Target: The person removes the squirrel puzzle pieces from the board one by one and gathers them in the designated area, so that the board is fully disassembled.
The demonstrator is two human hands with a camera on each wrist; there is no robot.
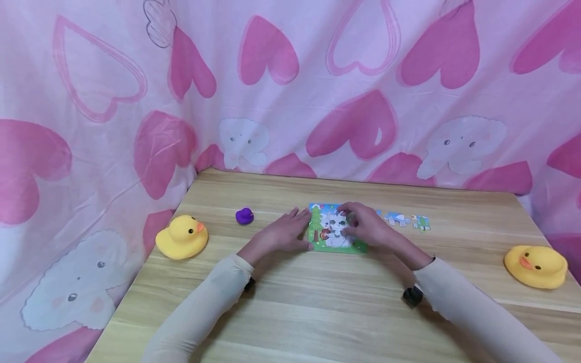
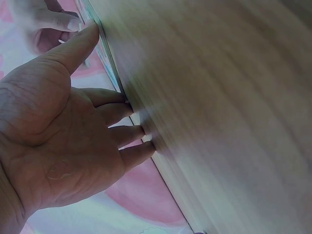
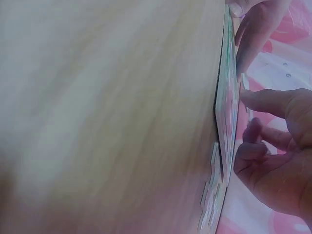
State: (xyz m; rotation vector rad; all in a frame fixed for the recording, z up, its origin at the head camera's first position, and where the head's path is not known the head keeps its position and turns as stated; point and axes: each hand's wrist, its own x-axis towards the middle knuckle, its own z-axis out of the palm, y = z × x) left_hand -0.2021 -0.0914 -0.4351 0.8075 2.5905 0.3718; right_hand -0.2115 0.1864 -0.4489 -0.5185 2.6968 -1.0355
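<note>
A jigsaw puzzle (image 1: pixel 317 242) with white cartoon animals, a tree and green grass lies on the wooden table. My left hand (image 1: pixel 287 232) rests at its left side, palm down, with the fingers stretched out and fingertips at the board's edge. In the left wrist view, the left thumb (image 2: pixel 80 46) touches the near edge of the board. Above the board, my right hand (image 1: pixel 369 224) pinches a puzzle piece (image 3: pixel 244 80) between thumb and fingers. The fingers hide most of that piece and part of the picture. Several loose puzzle pieces (image 1: pixel 397 219) lie to the right of the board.
A small purple duck (image 1: pixel 244 216) stands left of the left hand. One large yellow duck (image 1: pixel 182 238) sits at the table's left edge, another yellow duck (image 1: pixel 535 267) near the right. A pink curtain (image 1: pixel 290 111) with hearts hangs behind the wooden table (image 1: pixel 308 312).
</note>
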